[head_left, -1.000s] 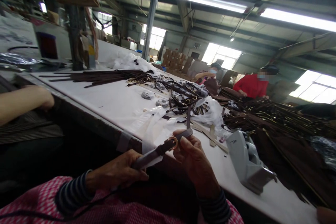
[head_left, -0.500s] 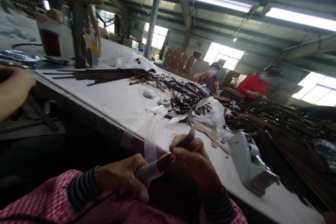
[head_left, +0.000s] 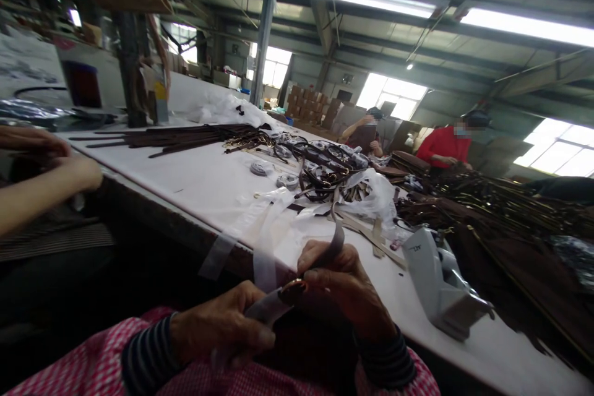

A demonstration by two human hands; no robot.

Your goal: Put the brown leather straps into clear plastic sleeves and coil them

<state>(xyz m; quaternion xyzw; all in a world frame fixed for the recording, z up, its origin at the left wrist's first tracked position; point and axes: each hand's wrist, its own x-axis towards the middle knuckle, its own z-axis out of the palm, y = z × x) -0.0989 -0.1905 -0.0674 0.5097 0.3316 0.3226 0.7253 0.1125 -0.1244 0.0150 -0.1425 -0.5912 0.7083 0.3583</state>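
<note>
- Head view: I've got both hands low and near, in front of the table edge (head_left: 185,223), working 1 belt strap (head_left: 335,240).
- Left hand (head_left: 223,328) has its fingers curled shut around the strap's wrapped part (head_left: 264,309), thumb lying along the top.
- Right hand (head_left: 346,288) pinches the strap just past the gold buckle (head_left: 293,288), fingertips (head_left: 310,273) pressed together on it; the free tail arcs up and over toward the table.
- The strap reads dark grey-brown, thin and flexible, pale film sleeving the near part, buckle small and shiny between the 2 hands.
- Risk as I judge it: that film looks slick, so the left grip could slide and let the buckle twist out of the right pinch.
- Also, the loose tail hangs close to the plastic bags (head_left: 371,195) and clear strips (head_left: 264,241); a tug could snag and drag them off the edge.
- Tape dispenser (head_left: 440,284) sits to the right on the table, belt piles (head_left: 487,210) farther right, straight straps (head_left: 185,135) far left.
- A co-worker's arm (head_left: 41,189) rests at the left; 2 people work at the far end.
</note>
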